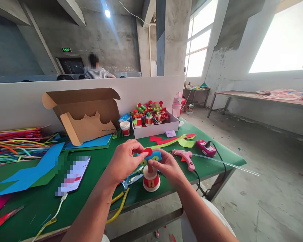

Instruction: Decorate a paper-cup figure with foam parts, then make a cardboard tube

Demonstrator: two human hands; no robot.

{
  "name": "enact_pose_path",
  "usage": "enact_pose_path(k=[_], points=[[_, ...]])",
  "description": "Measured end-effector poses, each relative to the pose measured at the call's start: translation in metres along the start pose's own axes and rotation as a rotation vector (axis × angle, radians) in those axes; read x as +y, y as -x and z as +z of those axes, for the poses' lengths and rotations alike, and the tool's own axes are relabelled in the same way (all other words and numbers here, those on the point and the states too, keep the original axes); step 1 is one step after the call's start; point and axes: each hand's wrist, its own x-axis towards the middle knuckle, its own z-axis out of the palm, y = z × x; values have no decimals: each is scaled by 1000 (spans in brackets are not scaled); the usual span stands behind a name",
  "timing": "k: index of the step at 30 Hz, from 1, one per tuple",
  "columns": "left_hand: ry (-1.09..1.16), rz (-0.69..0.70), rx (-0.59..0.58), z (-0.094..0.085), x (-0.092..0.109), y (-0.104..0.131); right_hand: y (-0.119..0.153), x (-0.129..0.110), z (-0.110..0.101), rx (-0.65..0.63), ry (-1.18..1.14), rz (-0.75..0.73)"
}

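Simultaneously, a crafter's left hand pinches a red disc while the right hand grips a blue paper roll, just above an upturned red-and-white paper cup near the front edge of a green table.

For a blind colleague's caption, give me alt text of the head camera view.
The left hand holds a flat red disc by a blue paper roll in the right hand, above an upturned red-and-white paper cup on a green table.
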Motion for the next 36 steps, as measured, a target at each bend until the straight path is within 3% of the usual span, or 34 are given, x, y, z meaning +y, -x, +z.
enact_pose_path(k=[22, 36], points=[[10, -62, -63, -4, 4, 0, -1, 3, 0, 7, -46, 29], [-38, -32, -130, -6, -1, 0, -1, 7, 1, 19, -36, 0]])
